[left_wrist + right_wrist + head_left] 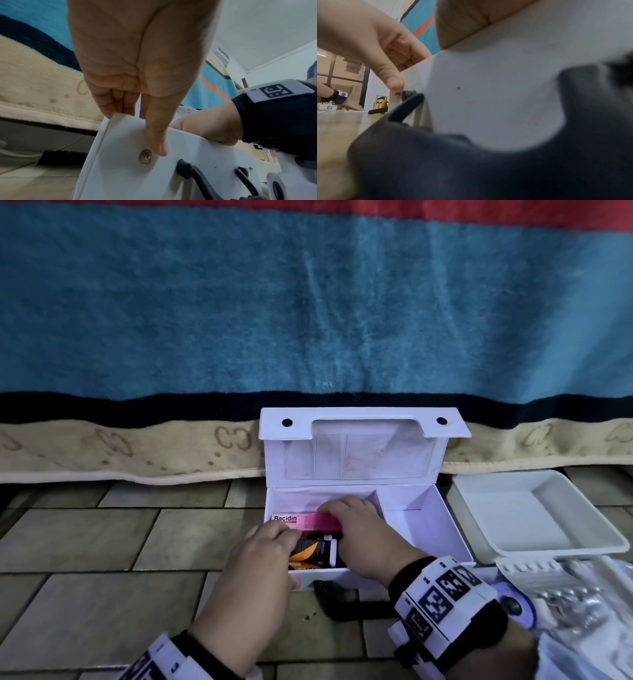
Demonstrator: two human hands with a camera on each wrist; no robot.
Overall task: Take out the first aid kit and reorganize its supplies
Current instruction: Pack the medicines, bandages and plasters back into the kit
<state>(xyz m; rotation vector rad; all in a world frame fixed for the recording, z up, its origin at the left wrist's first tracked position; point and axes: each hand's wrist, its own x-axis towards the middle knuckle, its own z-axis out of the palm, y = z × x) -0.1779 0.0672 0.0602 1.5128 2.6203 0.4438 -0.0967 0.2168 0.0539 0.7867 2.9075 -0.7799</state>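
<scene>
The white kit (424, 522) sits open on the tiled floor (85, 542), its lid propped back against the blanket (308, 302) at twelve o'clock. Both hands are down in its left compartment. The left hand (260, 563) hooks over the near wall, fingers curled inside and the thumb pressed flat on the outside by a metal snap (145, 157), so it grips the wall itself. The right hand (363, 529) lies over a pink Bacidin box (301, 520), fingers bent down across its far edge; I judge it is seating the box, though whether it truly pinches it I cannot tell. Just nearer, at six o'clock of the box, lies a dark bottle (315, 553) with an orange label. The right compartment looks bare, and at three o'clock of the kit a white tray (534, 515) waits, with blister packs (565, 594) nearer me. My worry is the crowding: pushing the carton down could jam it against the bottle and crush a corner. The light kit might also tip or skid on the tiles if the left hand lets go.
</scene>
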